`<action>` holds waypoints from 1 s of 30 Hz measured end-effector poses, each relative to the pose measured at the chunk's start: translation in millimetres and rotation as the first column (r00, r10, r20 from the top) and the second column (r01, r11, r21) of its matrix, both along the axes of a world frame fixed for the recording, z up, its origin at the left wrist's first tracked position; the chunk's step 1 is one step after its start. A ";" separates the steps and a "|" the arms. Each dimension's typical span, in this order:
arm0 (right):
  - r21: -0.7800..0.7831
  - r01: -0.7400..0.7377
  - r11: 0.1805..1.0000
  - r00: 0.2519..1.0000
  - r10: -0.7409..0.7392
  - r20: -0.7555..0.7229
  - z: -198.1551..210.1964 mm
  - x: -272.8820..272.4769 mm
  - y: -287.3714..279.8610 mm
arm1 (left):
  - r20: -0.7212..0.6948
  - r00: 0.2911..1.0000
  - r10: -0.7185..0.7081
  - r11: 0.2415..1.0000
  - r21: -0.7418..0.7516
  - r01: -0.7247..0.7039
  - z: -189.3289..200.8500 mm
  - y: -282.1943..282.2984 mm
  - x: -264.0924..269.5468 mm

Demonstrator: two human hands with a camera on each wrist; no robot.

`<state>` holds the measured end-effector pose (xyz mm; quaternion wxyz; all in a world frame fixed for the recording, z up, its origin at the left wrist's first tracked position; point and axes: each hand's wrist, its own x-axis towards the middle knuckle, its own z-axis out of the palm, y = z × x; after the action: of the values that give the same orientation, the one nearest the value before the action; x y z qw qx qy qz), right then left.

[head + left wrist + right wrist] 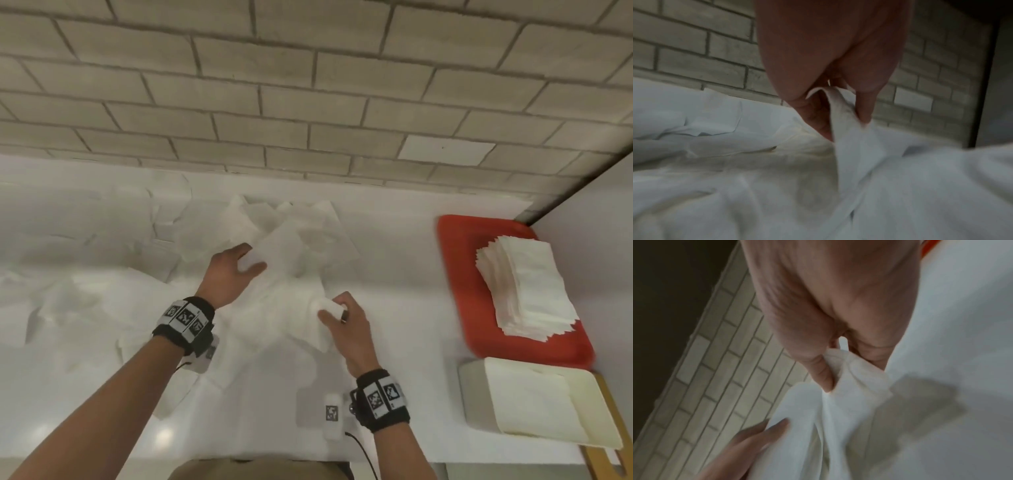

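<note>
The person holds one white napkin [291, 274] by two ends, lifted slightly above the heap of loose napkins [102, 274] that covers the middle of the table [394, 240]. The left hand [236, 270] pinches its far corner between thumb and fingertips. The right hand [349, 329] grips the near end, which looks bunched in the curled fingers rather than held by a clean corner.

The step in hand appears to be spreading this sheet so it can be folded. To do that well, the right hand should probably work its grip out to a true corner and then draw gently away from the left hand. The paper looks thin, so a sharp tug could tear it. The sheets beneath may cling, so lifting it clear before flattening would help. The fold should match the stack of folded napkins [527, 291] on the red tray [455, 274], which sits well to the right.
</note>
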<state>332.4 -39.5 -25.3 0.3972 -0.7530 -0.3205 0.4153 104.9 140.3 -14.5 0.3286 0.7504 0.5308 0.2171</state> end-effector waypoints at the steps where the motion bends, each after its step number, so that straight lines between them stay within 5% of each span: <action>1: 0.032 0.038 0.999 0.999 -0.039 0.025 6.1 9.4 -3.8 | 0.048 0.998 0.046 0.998 0.043 -0.048 6.7 -3.2 -1.4; 5: 0.192 0.059 0.980 0.973 -0.099 0.206 42.0 44.4 -17.1 | 0.271 0.961 0.055 0.995 0.060 -0.074 25.3 -22.2 -13.4; 9: 0.316 -0.090 0.944 0.965 0.003 0.264 99.3 65.8 -29.8 | 0.133 0.975 -0.178 0.976 0.150 0.158 20.2 -32.6 -14.9; 13: 0.381 -0.143 0.914 0.981 0.079 0.178 145.6 76.9 -48.6 | 0.288 0.928 -0.238 0.953 -0.117 0.280 34.7 -52.3 12.3; 16: 0.423 -0.133 0.897 0.987 0.082 0.137 155.8 81.1 -60.5 | 0.575 0.780 -0.247 0.839 -0.276 0.470 48.8 -75.6 46.4; 18: 0.420 -0.131 0.898 0.989 0.087 0.121 153.7 83.9 -67.8 | 0.735 0.664 -0.136 0.696 -0.406 0.592 58.9 -95.0 68.9; 21: 0.409 -0.121 0.904 0.990 0.079 0.117 147.4 90.3 -79.9 | 0.756 0.653 0.037 0.521 -0.573 0.633 77.6 -124.4 102.0; 27: 0.446 -0.067 0.893 0.992 0.013 0.124 137.5 123.9 -114.4 | 0.665 0.747 -0.009 0.625 -0.579 0.524 79.5 -163.0 154.2; 30: 0.487 0.008 0.873 0.992 -0.069 0.108 137.3 145.5 -141.7 | 0.681 0.730 0.058 0.647 -0.583 0.492 78.7 -184.4 174.7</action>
<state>477.9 -181.2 112.0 0.5613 -0.6594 -0.4230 0.2668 279.5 -44.0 64.2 0.7865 0.4926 0.3229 0.1856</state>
